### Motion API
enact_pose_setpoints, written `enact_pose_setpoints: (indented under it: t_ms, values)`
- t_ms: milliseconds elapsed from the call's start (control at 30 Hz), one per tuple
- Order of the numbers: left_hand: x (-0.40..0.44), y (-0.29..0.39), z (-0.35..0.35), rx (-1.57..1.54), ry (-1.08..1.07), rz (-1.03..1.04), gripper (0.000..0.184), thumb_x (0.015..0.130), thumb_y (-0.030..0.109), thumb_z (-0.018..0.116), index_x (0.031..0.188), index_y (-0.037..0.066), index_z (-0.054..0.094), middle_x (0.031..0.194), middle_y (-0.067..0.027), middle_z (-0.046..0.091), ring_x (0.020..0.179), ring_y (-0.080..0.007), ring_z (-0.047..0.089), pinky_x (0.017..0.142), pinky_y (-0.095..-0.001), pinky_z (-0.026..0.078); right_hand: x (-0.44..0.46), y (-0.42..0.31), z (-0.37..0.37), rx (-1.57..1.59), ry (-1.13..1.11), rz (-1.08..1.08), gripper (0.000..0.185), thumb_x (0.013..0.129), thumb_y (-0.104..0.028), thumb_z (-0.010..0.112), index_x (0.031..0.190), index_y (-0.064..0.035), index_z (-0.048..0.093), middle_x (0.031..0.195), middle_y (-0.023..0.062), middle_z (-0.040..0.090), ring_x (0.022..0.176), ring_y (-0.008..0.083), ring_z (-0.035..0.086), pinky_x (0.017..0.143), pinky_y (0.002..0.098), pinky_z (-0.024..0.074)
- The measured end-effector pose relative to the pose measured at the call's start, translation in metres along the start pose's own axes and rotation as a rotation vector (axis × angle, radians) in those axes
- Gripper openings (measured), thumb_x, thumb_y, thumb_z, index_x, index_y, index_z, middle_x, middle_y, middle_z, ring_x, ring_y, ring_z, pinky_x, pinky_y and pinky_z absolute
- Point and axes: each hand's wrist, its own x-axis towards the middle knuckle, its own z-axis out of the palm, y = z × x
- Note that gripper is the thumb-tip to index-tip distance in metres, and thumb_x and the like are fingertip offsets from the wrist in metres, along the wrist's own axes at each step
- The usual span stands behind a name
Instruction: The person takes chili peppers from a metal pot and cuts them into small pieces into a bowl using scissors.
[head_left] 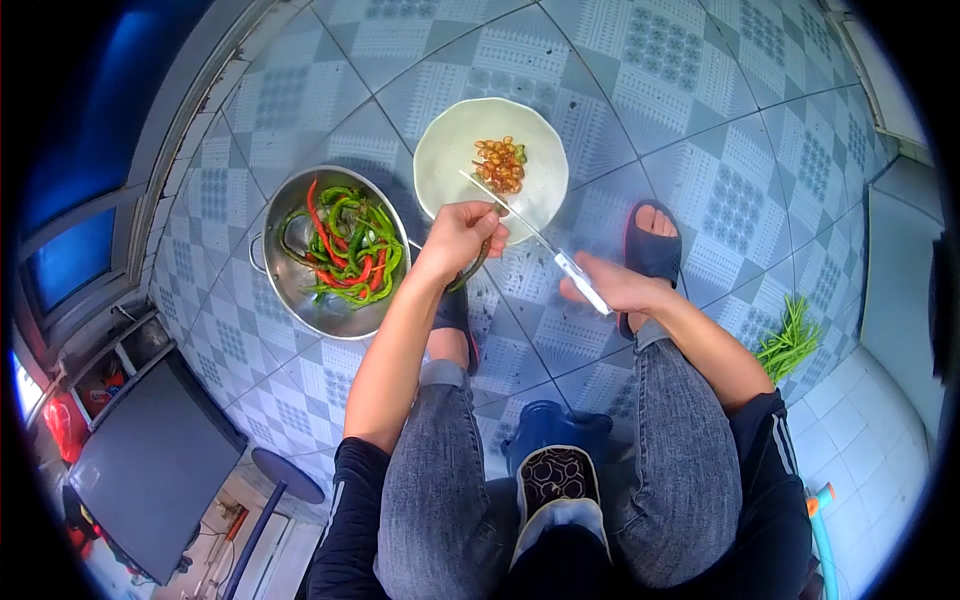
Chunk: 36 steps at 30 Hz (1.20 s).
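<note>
My left hand (460,238) pinches a long dark green chili pepper (474,268) over the near rim of a pale plate (436,160). The pepper's lower part hangs below my fingers. In my right hand (622,287) is a pair of white-handled scissors (582,280), its thin blades pointing up and left across the plate's edge, close to my left fingertips. Cut chili pieces (501,165), orange-brown with some green, lie in a small heap on the plate. To the left, a steel pot (283,290) holds several whole red and green chili peppers (350,245).
The plate and pot rest on patterned floor tiles (590,120). My sandalled feet are on either side. A bunch of green vegetables (790,340) lies on the floor at right. A dark flat-topped cabinet (150,460) is at lower left, with a red bag (65,425) beside it.
</note>
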Motion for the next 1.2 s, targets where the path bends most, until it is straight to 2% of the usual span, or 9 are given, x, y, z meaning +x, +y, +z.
enact_pose_setpoints:
  t_ms: [67, 367, 633, 867, 967, 1033, 1067, 1167, 1200]
  values:
    - [0.002, -0.002, -0.002, 0.025, -0.011, 0.001, 0.02, 0.089, 0.007, 0.046, 0.1, -0.008, 0.055, 0.076, -0.008, 0.059, 0.061, -0.0124, 0.056, 0.056, -0.0244, 0.049, 0.0, 0.001, 0.0, -0.003, 0.04, -0.052, 0.058, 0.079, -0.054, 0.054, 0.09, 0.0018, 0.048, 0.074, 0.0116, 0.055, 0.068, 0.017, 0.053, 0.059, 0.0294, 0.0421]
    - [0.005, -0.005, -0.006, 0.019, -0.014, -0.02, 0.02, 0.089, 0.009, 0.047, 0.101, -0.006, 0.055, 0.076, -0.0074, 0.059, 0.062, -0.012, 0.056, 0.057, -0.0242, 0.049, -0.005, -0.013, -0.003, 0.189, -0.024, 0.123, 0.052, 0.079, -0.051, 0.057, 0.067, -0.0004, 0.05, 0.054, 0.0034, 0.05, 0.049, 0.0125, 0.05, 0.048, 0.0285, 0.0404]
    - [0.004, -0.003, -0.002, -0.025, 0.031, -0.01, 0.021, 0.09, 0.01, 0.048, 0.098, -0.007, 0.056, 0.077, -0.0083, 0.059, 0.062, -0.0122, 0.056, 0.058, -0.0242, 0.049, -0.001, -0.002, 0.003, 0.033, 0.036, 0.03, 0.06, 0.076, -0.054, 0.058, 0.093, 0.0025, 0.047, 0.077, 0.0127, 0.057, 0.07, 0.0187, 0.056, 0.06, 0.0299, 0.0432]
    - [0.006, -0.007, -0.001, 0.02, -0.002, 0.012, 0.02, 0.089, 0.009, 0.048, 0.096, -0.008, 0.056, 0.076, -0.0083, 0.06, 0.061, -0.0123, 0.055, 0.057, -0.0248, 0.048, 0.003, -0.006, -0.002, 0.105, 0.025, -0.018, 0.057, 0.077, -0.052, 0.058, 0.086, 0.0029, 0.051, 0.072, 0.011, 0.056, 0.069, 0.0174, 0.055, 0.059, 0.0299, 0.0424]
    - [0.005, -0.006, -0.003, 0.006, 0.008, 0.025, 0.02, 0.089, 0.009, 0.048, 0.096, -0.008, 0.056, 0.076, -0.0076, 0.06, 0.061, -0.0115, 0.055, 0.057, -0.0244, 0.048, 0.004, -0.011, -0.002, 0.076, 0.05, 0.031, 0.048, 0.078, -0.046, 0.061, 0.078, 0.001, 0.052, 0.063, 0.0068, 0.054, 0.059, 0.0148, 0.055, 0.05, 0.029, 0.0427]
    - [0.006, -0.006, -0.003, -0.02, 0.015, 0.043, 0.02, 0.089, 0.01, 0.048, 0.096, -0.007, 0.056, 0.076, -0.0072, 0.06, 0.061, -0.011, 0.055, 0.057, -0.0241, 0.049, 0.006, -0.006, 0.0, 0.287, 0.044, 0.135, 0.04, 0.079, -0.038, 0.063, 0.074, -0.0006, 0.051, 0.055, 0.0022, 0.05, 0.045, 0.0112, 0.05, 0.039, 0.0267, 0.04]
    - [0.008, -0.008, -0.003, -0.019, 0.031, 0.029, 0.02, 0.089, 0.01, 0.048, 0.096, -0.007, 0.057, 0.076, -0.0069, 0.06, 0.061, -0.0105, 0.055, 0.058, -0.0239, 0.049, 0.005, -0.008, 0.001, 0.281, 0.048, 0.122, 0.018, 0.083, -0.02, 0.057, 0.078, -0.004, 0.049, 0.055, -0.0023, 0.046, 0.042, 0.0064, 0.044, 0.037, 0.0203, 0.0355]
    - [0.009, -0.008, -0.005, -0.063, 0.047, 0.043, 0.021, 0.089, 0.01, 0.048, 0.096, -0.007, 0.057, 0.076, -0.0063, 0.06, 0.062, -0.0096, 0.055, 0.058, -0.023, 0.05, 0.007, -0.008, 0.002, 0.356, -0.023, 0.089, 0.013, 0.081, -0.015, 0.053, 0.076, -0.006, 0.045, 0.056, -0.0029, 0.043, 0.044, 0.0062, 0.044, 0.039, 0.0195, 0.0367]
    - [0.008, -0.009, -0.005, -0.086, 0.059, 0.053, 0.021, 0.088, 0.01, 0.049, 0.096, -0.007, 0.058, 0.075, -0.0068, 0.06, 0.062, -0.0102, 0.055, 0.057, -0.0235, 0.05, 0.009, 0.008, 0.002, 0.312, -0.05, 0.028, 0.037, 0.083, -0.033, 0.059, 0.094, -0.0014, 0.044, 0.062, -0.0019, 0.046, 0.048, 0.0061, 0.045, 0.041, 0.0202, 0.0385]
